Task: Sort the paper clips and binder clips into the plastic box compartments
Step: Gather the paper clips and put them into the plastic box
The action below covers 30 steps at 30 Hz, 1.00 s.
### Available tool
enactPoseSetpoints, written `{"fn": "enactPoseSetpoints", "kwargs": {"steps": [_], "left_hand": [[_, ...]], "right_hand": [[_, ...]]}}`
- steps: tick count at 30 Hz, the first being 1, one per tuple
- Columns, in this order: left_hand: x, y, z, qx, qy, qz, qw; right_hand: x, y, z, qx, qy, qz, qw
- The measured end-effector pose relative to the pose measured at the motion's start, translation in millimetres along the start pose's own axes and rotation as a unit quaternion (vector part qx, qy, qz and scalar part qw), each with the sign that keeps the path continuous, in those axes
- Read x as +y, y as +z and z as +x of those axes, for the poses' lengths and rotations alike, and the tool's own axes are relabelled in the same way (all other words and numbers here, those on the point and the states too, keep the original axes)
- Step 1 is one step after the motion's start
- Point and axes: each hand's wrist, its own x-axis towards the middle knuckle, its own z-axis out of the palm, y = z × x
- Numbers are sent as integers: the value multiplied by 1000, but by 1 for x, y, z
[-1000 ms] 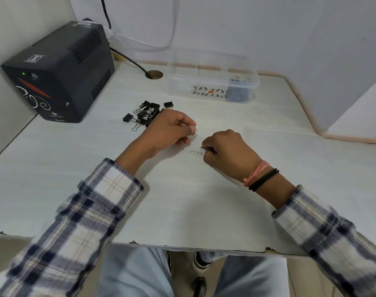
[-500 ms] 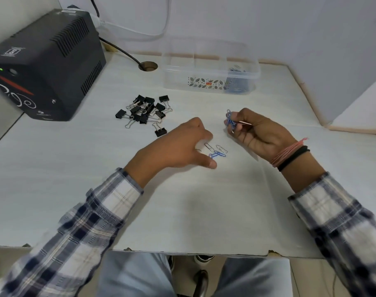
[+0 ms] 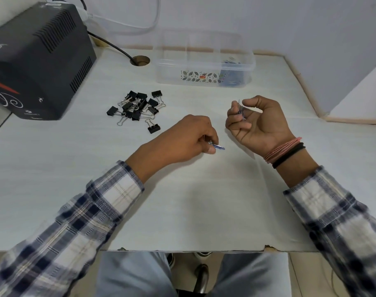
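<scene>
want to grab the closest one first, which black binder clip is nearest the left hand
The lone binder clip at the pile's near edge, lying apart from the rest, closest to the left hand.

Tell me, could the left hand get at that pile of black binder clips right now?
Probably yes: the pile of black binder clips lies uncovered just beyond the left hand, though its fingers already pinch a blue paper clip.

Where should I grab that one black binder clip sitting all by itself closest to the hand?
Pinch the lone binder clip by its black body, fingers on the two flat sides, coming from above. Its wire handles point away toward the binder clip pile, so the near side looks free, and the left hand is closest.
</scene>
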Motion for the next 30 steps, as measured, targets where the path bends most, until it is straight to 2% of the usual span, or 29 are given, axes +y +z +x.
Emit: {"fn": "enactPoseSetpoints", "kwargs": {"steps": [4,9,12,14,16,20,22,24,26,28,30], "left_hand": [[4,2,-1,-3,-13,0,1000],[-1,18,-7,24,33,38,998],[-3,21,-8,30,39,25,998],[-2,15,-7,40,1,-30,999],[-4,5,-8,62,-54,-130,988],[-13,-9,-16,81,-116,-354,924],[-16,-14,-17,84,-129,-431,889],[-15,-18,-17,93,-141,-482,859],[-14,-21,-16,104,-149,-516,837],[-13,-23,-16,112,-155,-542,818],[-14,-24,-16,121,-161,-563,802]], "right_hand": [[-4,-5,1,-4,11,-15,1000],[-4,-6,1,-1,21,-27,999],[-4,-7,1,-3,32,-20,999],[-4,-8,1,-7,48,-15,999],[-4,-9,1,-8,60,-21,998],[-3,-7,1,-8,74,-53,996],[-1,-4,0,14,61,-131,989],[4,-2,0,48,15,-284,957],[12,-3,0,64,-47,-440,895],[18,-3,-2,60,-78,-521,848],[21,-1,-4,51,-84,-546,832]]}}
